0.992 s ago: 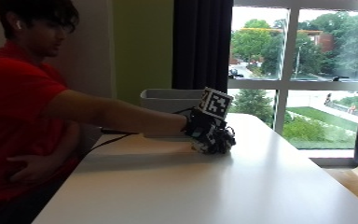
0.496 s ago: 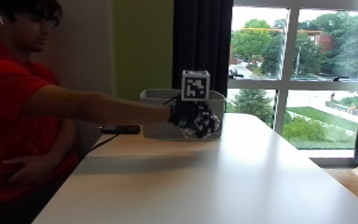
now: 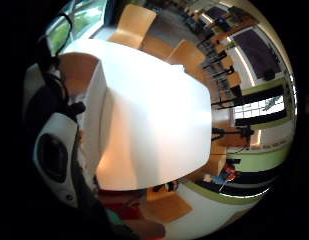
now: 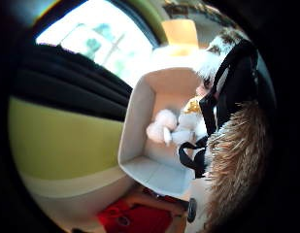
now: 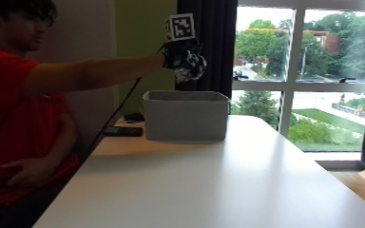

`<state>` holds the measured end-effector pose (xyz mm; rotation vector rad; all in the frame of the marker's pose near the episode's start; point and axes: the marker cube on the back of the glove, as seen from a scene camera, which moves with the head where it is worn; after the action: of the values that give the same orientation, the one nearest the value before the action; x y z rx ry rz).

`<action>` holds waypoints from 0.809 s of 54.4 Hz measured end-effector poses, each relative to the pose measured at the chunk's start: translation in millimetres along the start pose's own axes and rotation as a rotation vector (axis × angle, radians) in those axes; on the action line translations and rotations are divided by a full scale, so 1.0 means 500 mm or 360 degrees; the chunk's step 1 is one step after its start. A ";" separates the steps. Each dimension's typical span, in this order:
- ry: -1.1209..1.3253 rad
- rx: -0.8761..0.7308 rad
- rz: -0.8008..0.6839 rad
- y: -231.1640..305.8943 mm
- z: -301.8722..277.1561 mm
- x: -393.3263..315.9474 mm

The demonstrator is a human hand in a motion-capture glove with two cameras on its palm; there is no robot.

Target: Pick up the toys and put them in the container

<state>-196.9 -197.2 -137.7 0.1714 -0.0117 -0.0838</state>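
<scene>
The right hand (image 5: 184,59) is raised above the bin (image 5: 186,115), its gloved fingers curled round a furry toy (image 5: 192,66); in the thumb-side palm view that toy (image 4: 237,160) shows as a mass of brown, bristly fur with a white patch, pressed close against the palm straps. From the outside view the hand sits at about twelve o'clock from the bin, well clear of its rim, with the arm stretched out level from the person's shoulder. The bin is a grey, straight-walled box standing on the white table (image 5: 220,190) near the far edge, toward the window. The thumb-side palm view looks down into the bin (image 4: 135,121), where a white plush (image 4: 161,128) lies on the floor beside another pale toy with a yellow-gold top (image 4: 192,108); what kind of figures they are cannot be told. In the little-finger-side view the bin's wall (image 3: 96,120) stands at the table's end and the bare tabletop (image 3: 159,120) spreads beyond it. A dark flat device (image 5: 123,131) lies on the table at about nine o'clock from the bin, just beside it. The person's bare hand (image 5: 21,172) rests against their waist.
</scene>
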 end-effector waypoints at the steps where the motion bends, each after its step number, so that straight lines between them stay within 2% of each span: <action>1: 0.0010 -0.0005 -0.0013 -0.001 0.001 -0.012; 10: 0.0025 -0.0116 -0.0097 -0.009 0.036 -0.124; 15: 0.0025 -0.0238 0.0077 -0.015 0.065 -0.160; 18: 0.0074 -0.0310 -0.0102 -0.004 0.082 -0.169; 23: 0.0028 -0.0383 -0.0213 0.008 0.098 -0.155; 34: -0.0093 -0.0282 -0.0185 0.027 0.099 -0.101; 44: -0.0018 -0.0238 -0.0082 0.091 0.121 0.021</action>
<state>-183.8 -163.5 -70.4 0.0216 -0.0122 -0.1366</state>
